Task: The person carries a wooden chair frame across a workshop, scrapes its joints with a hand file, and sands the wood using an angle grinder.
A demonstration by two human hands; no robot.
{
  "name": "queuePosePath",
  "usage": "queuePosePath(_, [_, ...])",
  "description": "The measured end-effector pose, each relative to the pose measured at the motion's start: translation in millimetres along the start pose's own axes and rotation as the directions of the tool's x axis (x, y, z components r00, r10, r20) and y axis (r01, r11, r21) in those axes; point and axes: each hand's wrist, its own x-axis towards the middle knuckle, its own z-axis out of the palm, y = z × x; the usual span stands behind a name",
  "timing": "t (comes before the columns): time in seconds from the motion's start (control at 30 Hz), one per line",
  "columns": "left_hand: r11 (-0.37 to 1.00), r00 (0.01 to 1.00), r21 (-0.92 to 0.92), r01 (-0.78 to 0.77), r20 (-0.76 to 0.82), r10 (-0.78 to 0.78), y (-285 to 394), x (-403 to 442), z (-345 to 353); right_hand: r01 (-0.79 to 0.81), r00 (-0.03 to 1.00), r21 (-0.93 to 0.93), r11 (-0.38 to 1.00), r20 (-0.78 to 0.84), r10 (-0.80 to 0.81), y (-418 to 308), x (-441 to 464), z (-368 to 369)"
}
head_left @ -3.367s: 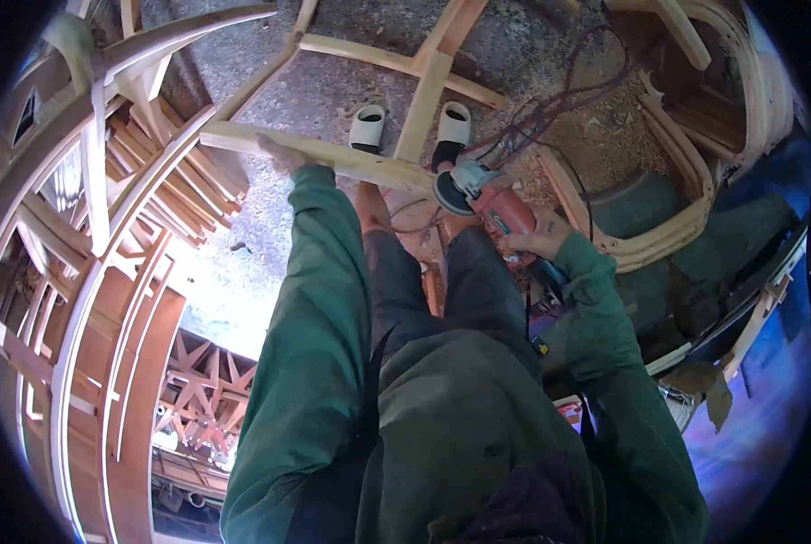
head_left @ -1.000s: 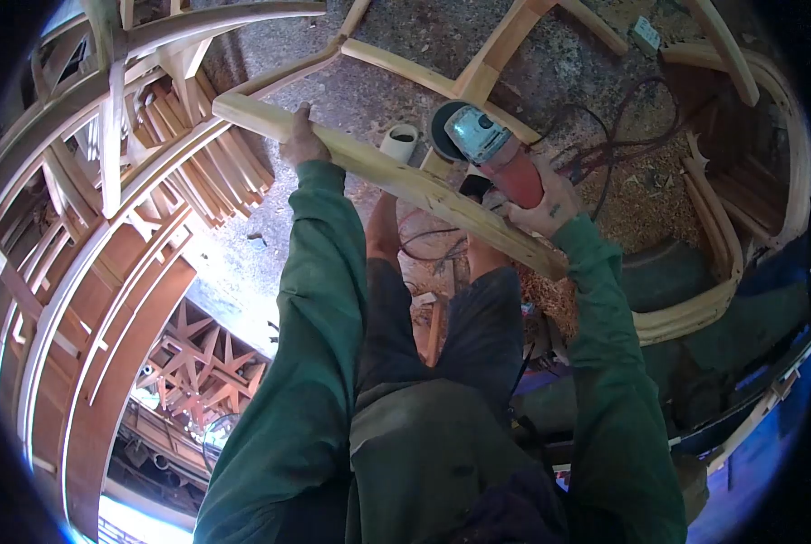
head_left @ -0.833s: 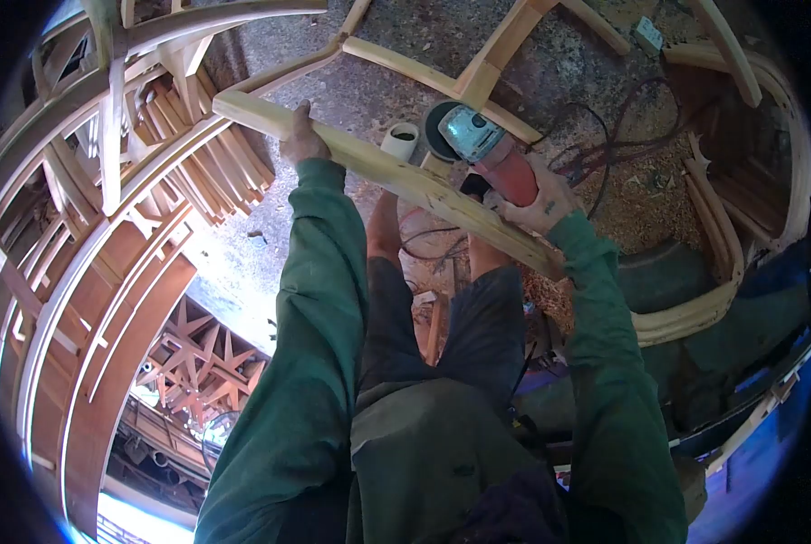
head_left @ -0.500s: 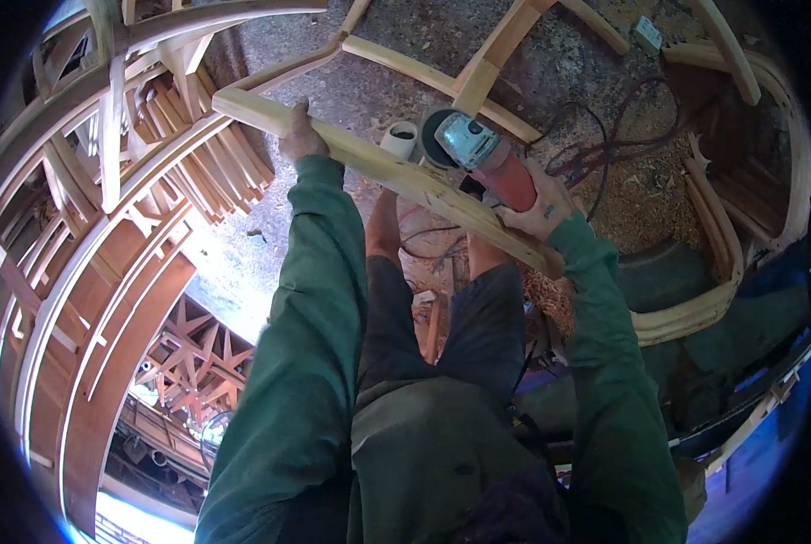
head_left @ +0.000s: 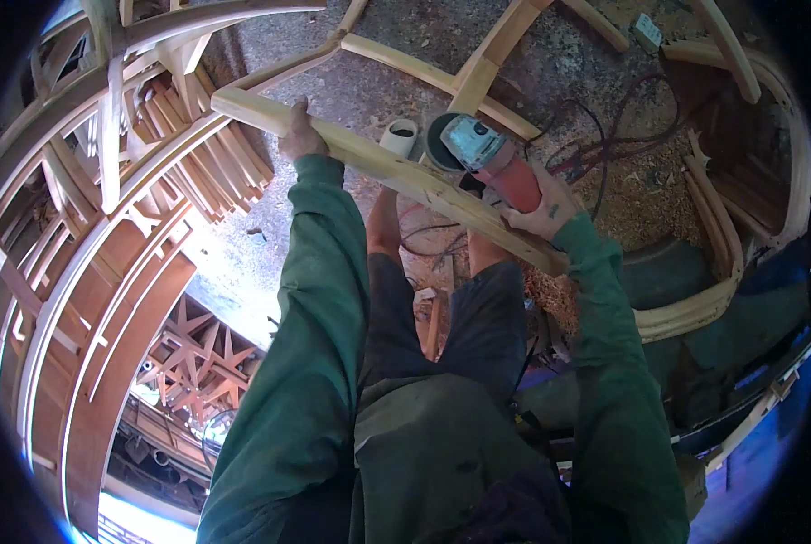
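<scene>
In front of me a long pale wooden rail [head_left: 405, 177] slants from upper left down to the right. My left hand [head_left: 303, 136] is closed around it near its upper end, thumb over the top. An angle grinder [head_left: 493, 163] with a grey head and red body is gripped in my right hand [head_left: 550, 201]. Its round disc [head_left: 441, 141] meets or sits just beside the rail's far edge; the exact contact is hidden. Beyond the rail, close to the disc, stands a white cup-like cylinder [head_left: 399, 136] with a dark opening.
Stacked curved wooden frames [head_left: 106, 172] fill the left side. Other wooden bars [head_left: 405, 65] join beyond the rail. Red and dark cords [head_left: 596, 150] lie on the floor at right, by wood shavings [head_left: 641, 204]. A curved wooden frame [head_left: 695, 313] borders the right.
The grinder and my right hand have shifted slightly to the right and down along the rail. My left hand keeps its place on the wood.
</scene>
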Motion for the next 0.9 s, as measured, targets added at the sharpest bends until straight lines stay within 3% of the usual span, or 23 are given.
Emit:
queuePosePath(0.1, [0.999,0.999,-0.032,0.040,0.015,-0.040,-2.8,1.4,-0.1,-0.032,0.999,-0.010,0.999,0.031,0.032,0.5,8.2,-3.7])
queuePosePath(0.2, [0.999,0.999,0.012,0.038,0.006,-0.038,-3.2,3.1,-0.8,0.049,0.997,0.008,0.999,-0.061,-0.049,-19.7,6.1,-5.3])
queuePosePath(0.3, [0.999,0.999,0.006,0.040,-0.008,-0.040,-2.8,2.7,-0.1,0.078,0.997,0.068,0.995,-0.034,-0.076,-15.5,8.8,-0.7])
queuePosePath(0.47, [1.000,1.000,0.003,0.025,-0.007,-0.025,-4.5,6.4,-1.2,0.086,0.996,-0.054,0.995,-0.015,-0.087,4.5,6.6,5.1])
queuePosePath(0.7, [1.000,1.000,0.028,0.006,0.011,-0.007,-2.7,1.5,-1.2,0.150,0.981,-0.111,0.982,-0.109,-0.162,-1.5,13.1,11.0])
queuePosePath(0.9, [0.999,0.999,-0.014,0.045,0.007,-0.044,-0.2,-1.3,-0.1,0.081,0.996,-0.004,0.997,-0.026,-0.081,6.6,-1.9,2.4])
